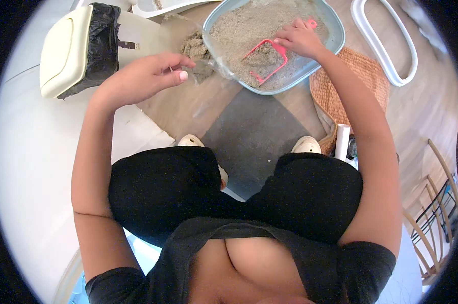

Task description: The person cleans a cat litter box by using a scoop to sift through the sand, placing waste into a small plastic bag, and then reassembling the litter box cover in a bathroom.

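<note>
The right hand (301, 39) is closed around a red litter scoop (280, 48), whose head sits in the grey-brown litter (236, 28) inside a pale blue litter tray (343, 36). The left hand (145, 75) is half-curled, thumb and fingers slightly parted, beside a clear plastic bag (220, 67) holding clumped litter (195, 46); whether it grips the bag I cannot tell

You are wearing black trousers (163, 187). Your coral-red plastic scoop (282, 49) is contrasting with grey-beige granular litter (239, 25) and a rounded pale-blue plastic tray (342, 40). An orange woven mat (365, 76) is showing ribbing; a black plastic liner (102, 45) is offsetting a cream plastic lid (69, 53).
</note>
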`<state>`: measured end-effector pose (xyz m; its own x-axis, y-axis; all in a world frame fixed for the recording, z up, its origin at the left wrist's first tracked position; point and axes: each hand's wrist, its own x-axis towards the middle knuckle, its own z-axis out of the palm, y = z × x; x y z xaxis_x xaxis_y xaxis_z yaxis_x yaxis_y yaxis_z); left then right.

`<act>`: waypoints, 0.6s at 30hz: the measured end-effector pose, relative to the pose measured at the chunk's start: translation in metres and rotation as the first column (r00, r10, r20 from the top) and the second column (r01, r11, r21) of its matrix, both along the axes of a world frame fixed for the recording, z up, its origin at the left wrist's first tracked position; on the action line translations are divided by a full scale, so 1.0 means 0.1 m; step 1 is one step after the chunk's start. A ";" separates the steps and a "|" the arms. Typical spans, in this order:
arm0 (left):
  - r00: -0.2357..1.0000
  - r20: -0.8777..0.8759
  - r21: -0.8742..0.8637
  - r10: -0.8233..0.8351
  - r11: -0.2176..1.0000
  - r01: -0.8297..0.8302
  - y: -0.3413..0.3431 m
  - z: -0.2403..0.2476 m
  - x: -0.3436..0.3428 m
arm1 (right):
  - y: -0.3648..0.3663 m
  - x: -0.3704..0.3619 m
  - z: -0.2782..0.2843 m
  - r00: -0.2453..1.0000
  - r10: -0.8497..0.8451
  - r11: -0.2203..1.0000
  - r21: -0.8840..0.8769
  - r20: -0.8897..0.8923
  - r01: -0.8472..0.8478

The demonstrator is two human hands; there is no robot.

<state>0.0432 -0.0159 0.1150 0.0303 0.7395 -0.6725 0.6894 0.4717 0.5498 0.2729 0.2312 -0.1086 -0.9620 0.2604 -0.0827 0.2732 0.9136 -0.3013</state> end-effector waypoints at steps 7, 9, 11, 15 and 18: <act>1.000 -0.010 -0.025 0.030 0.999 -0.030 -0.06 0.03 -0.06 | 0.24 0.24 -0.18 0.987 -0.142 0.985 -0.084 0.069 0.148; 0.999 -0.020 -0.080 0.026 0.996 -0.027 -0.03 0.05 -0.05 | 0.44 0.34 -0.10 0.976 -0.204 0.925 -0.313 0.074 0.216; 0.999 -0.028 -0.046 0.017 0.999 -0.018 -0.01 0.03 -0.04 | 0.58 0.49 -0.09 0.960 -0.279 0.884 -0.389 0.009 0.261; 1.000 -0.020 0.113 0.005 0.994 -0.003 -0.01 -0.11 -0.11 | 0.55 0.53 -0.11 0.927 -0.376 0.858 -0.379 0.001 0.348; 0.999 -0.028 0.136 0.028 0.990 -0.024 0.04 -0.14 -0.13 | 0.52 0.48 -0.07 0.888 -0.455 0.794 -0.418 0.073 0.441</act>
